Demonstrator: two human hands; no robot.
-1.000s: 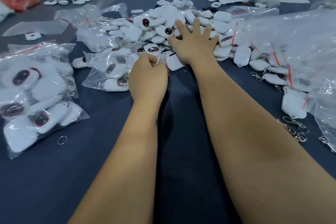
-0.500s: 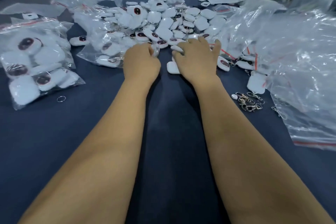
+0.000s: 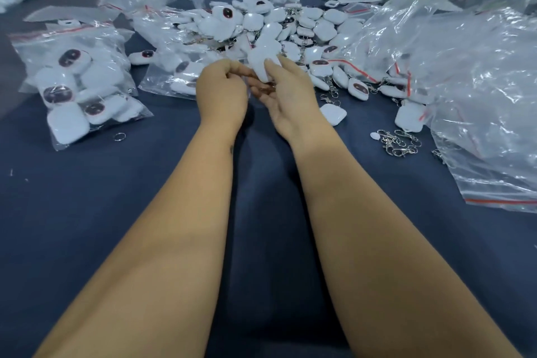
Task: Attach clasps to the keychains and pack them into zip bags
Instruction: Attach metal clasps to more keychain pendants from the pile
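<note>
Table's a mess: big keychain pile [image 3: 290,26] far center, a packed bag [image 3: 78,81] left, empty bags [image 3: 479,90] right, loose clasps [image 3: 399,142] near right on the blue cloth [image 3: 116,197]. The right hand [image 3: 286,96] pinches a white keychain [image 3: 266,58] between thumb and fingers, lifted just above the pile. The left hand [image 3: 222,90] is curled right beside it, fingertips at something small; can't tell what.

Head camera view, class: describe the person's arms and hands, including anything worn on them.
Both forearms are bare, with no sleeves in view. Neither the left hand nor the right hand wears a glove, and no watch or bracelet shows. A small dark mark sits near the left wrist.
</note>
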